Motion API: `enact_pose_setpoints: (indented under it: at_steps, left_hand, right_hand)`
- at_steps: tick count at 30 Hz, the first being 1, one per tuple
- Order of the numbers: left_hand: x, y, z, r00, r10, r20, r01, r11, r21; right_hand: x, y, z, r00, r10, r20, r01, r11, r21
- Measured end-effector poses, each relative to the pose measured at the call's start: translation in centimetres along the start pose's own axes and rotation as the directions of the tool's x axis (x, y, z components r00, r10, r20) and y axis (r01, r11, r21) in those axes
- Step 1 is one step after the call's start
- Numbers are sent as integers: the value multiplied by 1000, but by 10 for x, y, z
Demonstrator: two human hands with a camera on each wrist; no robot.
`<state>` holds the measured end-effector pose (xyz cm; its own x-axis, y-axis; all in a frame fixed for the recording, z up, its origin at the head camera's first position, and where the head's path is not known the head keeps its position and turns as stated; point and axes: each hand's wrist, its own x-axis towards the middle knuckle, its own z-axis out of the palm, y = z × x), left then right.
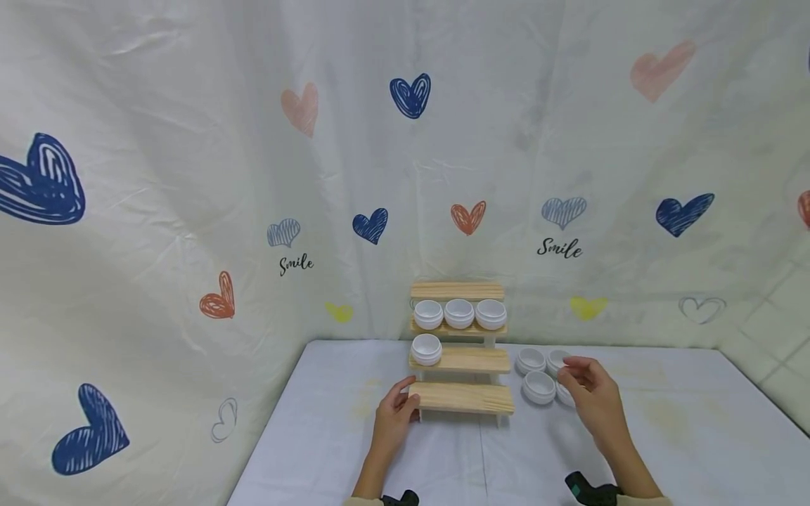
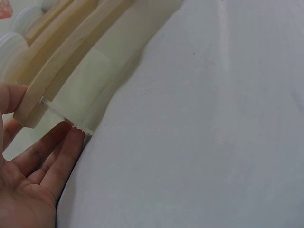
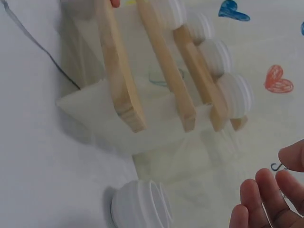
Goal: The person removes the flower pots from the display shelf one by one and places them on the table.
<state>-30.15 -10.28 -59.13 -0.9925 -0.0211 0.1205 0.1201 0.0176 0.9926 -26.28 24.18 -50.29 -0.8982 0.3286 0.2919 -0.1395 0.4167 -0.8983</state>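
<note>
White bowls (image 1: 538, 387) stand in two places: some on a tiered wooden stand (image 1: 457, 290), and four in a close cluster on the white tabletop (image 1: 335, 436), just right of it. On the stand, three sit in a row on the second board from the top (image 1: 498, 329) and one at the left end of the third board (image 1: 474, 360) (whether any of these are nested, I can't tell). The left hand (image 1: 392, 420) clamps the left end of the lowest board (image 1: 465, 398), fingers above and below the wood, some of them by the clear support (image 2: 66, 116) under it. The right hand (image 1: 593, 402) is over the right side of the cluster, partly covering those bowls; its thumb and fingers are apart, with nothing seen between them in the right wrist view. Behind the stand hangs a pale sheet (image 1: 481, 154) printed with hearts and the word "Smile".
</note>
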Motion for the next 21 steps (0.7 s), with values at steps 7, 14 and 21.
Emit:
enact_pose_setpoints:
  at_steps: [7, 14, 21]
  left_hand:
    - [0, 0, -1, 1000, -11, 8, 11, 1000, 3]
    - [1, -1, 1, 1000, -7, 4, 7, 1000, 3]
    - [1, 0, 0, 1000, -11, -5, 11, 1000, 14]
  right_hand:
    - [-12, -17, 23, 991, -98, 90, 93, 994, 54]
    - [-21, -29, 45, 973, -154, 173, 141, 986, 84]
    - [-20, -46, 66, 956, -201, 212, 183, 978, 100]
